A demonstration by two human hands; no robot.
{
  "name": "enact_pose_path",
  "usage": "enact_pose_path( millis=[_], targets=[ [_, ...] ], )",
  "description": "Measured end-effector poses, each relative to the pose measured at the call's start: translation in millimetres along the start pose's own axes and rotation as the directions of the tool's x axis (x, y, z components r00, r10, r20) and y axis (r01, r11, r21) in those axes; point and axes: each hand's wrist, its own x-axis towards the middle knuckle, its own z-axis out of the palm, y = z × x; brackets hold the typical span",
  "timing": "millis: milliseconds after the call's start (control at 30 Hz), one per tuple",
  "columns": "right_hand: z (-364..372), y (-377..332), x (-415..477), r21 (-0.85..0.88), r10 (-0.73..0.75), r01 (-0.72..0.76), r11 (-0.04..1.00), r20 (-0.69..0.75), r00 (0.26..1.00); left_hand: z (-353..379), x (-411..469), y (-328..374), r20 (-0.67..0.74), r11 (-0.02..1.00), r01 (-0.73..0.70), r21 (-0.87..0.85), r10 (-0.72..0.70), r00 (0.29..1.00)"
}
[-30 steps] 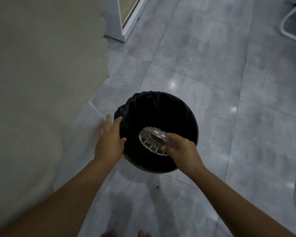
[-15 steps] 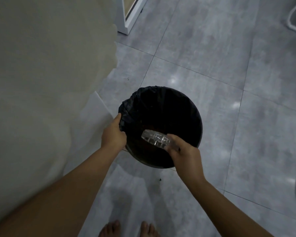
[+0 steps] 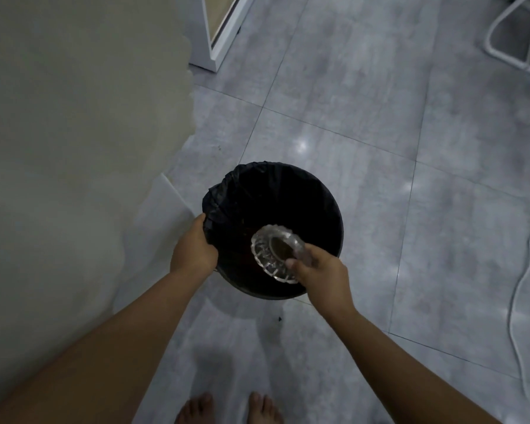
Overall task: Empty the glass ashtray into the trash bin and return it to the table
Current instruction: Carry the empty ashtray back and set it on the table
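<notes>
While the left hand [image 3: 193, 250] grips the trash bin [image 3: 288, 191] rim to steady it, the right hand [image 3: 318, 270] pinches the glass ashtray [image 3: 273, 255] at frame centre, tilted over the opening for dumping.

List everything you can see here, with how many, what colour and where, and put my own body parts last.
ashtray: one, clear glass, tilted over the bin's near side
trash bin: one, black with a black liner, on the floor at centre
cloth: one, pale beige, filling the left side
cabinet: one, white, top centre
metal frame: one, white, top right
cable: one, white, right edge
floor: grey tiles
left hand: gripping the bin's rim
right hand: holding the ashtray
feet: two, bare, bottom centre
</notes>
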Motion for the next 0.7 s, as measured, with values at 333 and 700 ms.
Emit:
enact_pose_path(
  millis=[333,700],
  targets=[
    [-70,-107,-52,0.504,0.248,-0.258,0.824,0.088,0.965,-58,-78,101,0.307,0.921,0.215,-0.324,-0.113,0.945],
    [-157,-276,-222,0.482,0.105,-0.206,0.852,0.229,0.968,-213,-272,216,0.187,0.684,0.144,-0.715,-0.011,0.982]
  ],
)
